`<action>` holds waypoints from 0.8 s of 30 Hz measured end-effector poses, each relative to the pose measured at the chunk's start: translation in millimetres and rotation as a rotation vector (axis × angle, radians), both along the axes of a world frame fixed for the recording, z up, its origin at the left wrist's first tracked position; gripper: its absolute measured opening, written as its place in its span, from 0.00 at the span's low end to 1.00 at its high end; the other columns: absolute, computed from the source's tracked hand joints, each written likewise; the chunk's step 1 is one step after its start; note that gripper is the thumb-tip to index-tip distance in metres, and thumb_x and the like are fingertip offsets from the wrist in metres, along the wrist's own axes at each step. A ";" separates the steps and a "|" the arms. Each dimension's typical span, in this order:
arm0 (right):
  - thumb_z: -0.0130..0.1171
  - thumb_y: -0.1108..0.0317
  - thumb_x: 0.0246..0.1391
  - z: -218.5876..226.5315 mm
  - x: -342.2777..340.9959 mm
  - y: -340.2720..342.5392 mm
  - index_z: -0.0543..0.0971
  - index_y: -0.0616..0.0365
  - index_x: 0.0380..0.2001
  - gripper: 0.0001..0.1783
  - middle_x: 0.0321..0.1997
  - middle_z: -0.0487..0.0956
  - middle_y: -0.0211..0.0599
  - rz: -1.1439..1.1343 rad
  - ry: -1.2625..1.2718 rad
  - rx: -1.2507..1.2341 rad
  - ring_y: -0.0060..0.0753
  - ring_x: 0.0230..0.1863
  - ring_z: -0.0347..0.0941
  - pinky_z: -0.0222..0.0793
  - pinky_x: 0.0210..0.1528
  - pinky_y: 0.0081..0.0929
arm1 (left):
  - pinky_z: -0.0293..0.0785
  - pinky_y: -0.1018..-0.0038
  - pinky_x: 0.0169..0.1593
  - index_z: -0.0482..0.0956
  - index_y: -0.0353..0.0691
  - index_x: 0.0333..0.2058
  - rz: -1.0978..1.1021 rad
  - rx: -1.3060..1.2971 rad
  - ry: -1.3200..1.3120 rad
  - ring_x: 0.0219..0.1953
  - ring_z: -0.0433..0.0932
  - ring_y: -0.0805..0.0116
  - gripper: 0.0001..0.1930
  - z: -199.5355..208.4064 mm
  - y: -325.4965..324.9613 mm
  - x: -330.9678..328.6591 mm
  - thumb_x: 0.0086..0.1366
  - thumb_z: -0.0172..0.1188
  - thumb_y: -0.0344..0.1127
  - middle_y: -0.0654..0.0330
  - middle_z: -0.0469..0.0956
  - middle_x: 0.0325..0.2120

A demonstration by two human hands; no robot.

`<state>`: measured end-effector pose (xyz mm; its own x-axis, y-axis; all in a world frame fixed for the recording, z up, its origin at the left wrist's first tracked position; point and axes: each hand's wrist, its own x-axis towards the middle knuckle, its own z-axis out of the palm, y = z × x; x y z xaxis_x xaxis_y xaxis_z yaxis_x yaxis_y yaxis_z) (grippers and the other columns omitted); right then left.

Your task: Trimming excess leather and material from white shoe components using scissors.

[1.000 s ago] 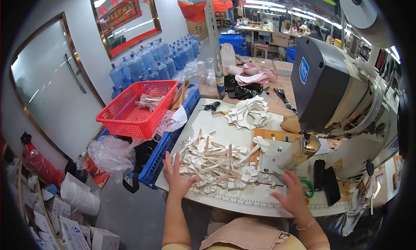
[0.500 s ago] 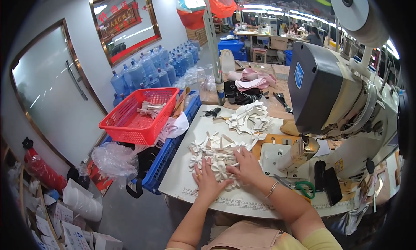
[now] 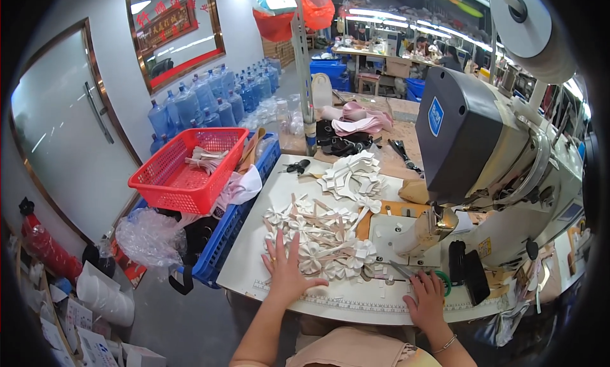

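Left hand (image 3: 286,279) shifted to 7 o'clock edge of white flower-strip pile (image 3: 321,233), open, fingers spread; right hand (image 3: 427,303) swung off it to 4 o'clock, at scissors (image 3: 401,270), grip can't tell. Pile now unheld, loose on desk (image 3: 244,265). Sewing machine (image 3: 460,129) crowds 2 o'clock; red basket (image 3: 171,195) at 10.

Left hand (image 3: 287,281): one finger bears a small gold-toned ring (image 3: 274,259). Right hand (image 3: 427,303): a thin silver-coloured bangle (image 3: 447,343) circles the wrist. Forearms (image 3: 259,335) are bare. Torso: plain dusty-pink cloth panel (image 3: 346,348) covers the front; brown-spotted patch (image 3: 408,352) at its right edge; pale yellow garment (image 3: 424,359) shows beside it.
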<state>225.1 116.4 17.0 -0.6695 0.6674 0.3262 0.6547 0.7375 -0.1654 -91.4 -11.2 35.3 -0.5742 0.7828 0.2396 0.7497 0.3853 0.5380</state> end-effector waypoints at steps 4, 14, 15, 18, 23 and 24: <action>0.66 0.55 0.40 8.0 -19.9 -4.2 0.68 0.60 0.50 0.35 0.59 0.62 0.48 0.090 0.115 0.014 0.60 0.62 0.51 0.45 0.61 0.56 | 0.33 0.35 0.60 0.47 0.52 0.64 -0.083 -0.091 0.027 0.66 0.29 0.37 0.68 29.2 2.8 -33.3 0.22 0.76 0.60 0.51 0.35 0.66; 0.70 0.42 0.30 41.3 -156.7 28.6 0.52 0.57 0.63 0.60 0.67 0.43 0.58 0.228 0.082 -0.322 0.62 0.67 0.41 0.41 0.64 0.52 | 0.36 0.39 0.61 0.39 0.53 0.65 -0.042 -0.079 -0.084 0.65 0.34 0.33 0.71 -16.5 -8.0 -31.8 0.23 0.77 0.56 0.50 0.33 0.66; 0.70 0.42 0.30 41.7 -175.1 35.0 0.52 0.57 0.63 0.60 0.67 0.43 0.58 0.234 0.084 -0.326 0.62 0.67 0.41 0.41 0.64 0.52 | 0.37 0.40 0.62 0.38 0.53 0.66 -0.028 -0.097 -0.057 0.65 0.34 0.33 0.71 -17.4 -9.6 -34.1 0.23 0.77 0.56 0.50 0.33 0.66; 0.65 0.35 0.33 40.9 -211.3 38.5 0.52 0.53 0.64 0.59 0.68 0.44 0.58 0.162 -0.024 -0.346 0.62 0.67 0.42 0.39 0.65 0.53 | 0.38 0.43 0.63 0.36 0.52 0.66 -0.089 -0.075 -0.018 0.65 0.35 0.33 0.72 -16.9 -3.6 -42.7 0.24 0.77 0.55 0.50 0.33 0.66; 0.57 0.38 0.42 21.1 -231.9 39.2 0.55 0.53 0.63 0.50 0.62 0.60 0.54 0.354 0.044 -0.428 0.53 0.61 0.58 0.50 0.60 0.47 | 0.42 0.46 0.63 0.36 0.50 0.66 -0.179 -0.045 -0.043 0.65 0.40 0.37 0.71 -16.4 17.3 -32.8 0.24 0.76 0.56 0.49 0.33 0.66; 0.57 0.39 0.43 23.1 -232.8 35.8 0.57 0.53 0.63 0.48 0.60 0.64 0.53 0.374 0.064 -0.499 0.50 0.58 0.64 0.56 0.58 0.42 | 0.44 0.46 0.62 0.38 0.50 0.65 -0.193 0.031 -0.025 0.65 0.42 0.38 0.70 -21.6 18.2 -34.3 0.26 0.75 0.56 0.49 0.35 0.65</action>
<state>-7.8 152.2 40.1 -0.8767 0.4739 0.0831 0.3445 0.7389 -0.5791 -125.7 7.0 13.7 -0.4199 0.8715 0.2532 0.7945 0.2181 0.5668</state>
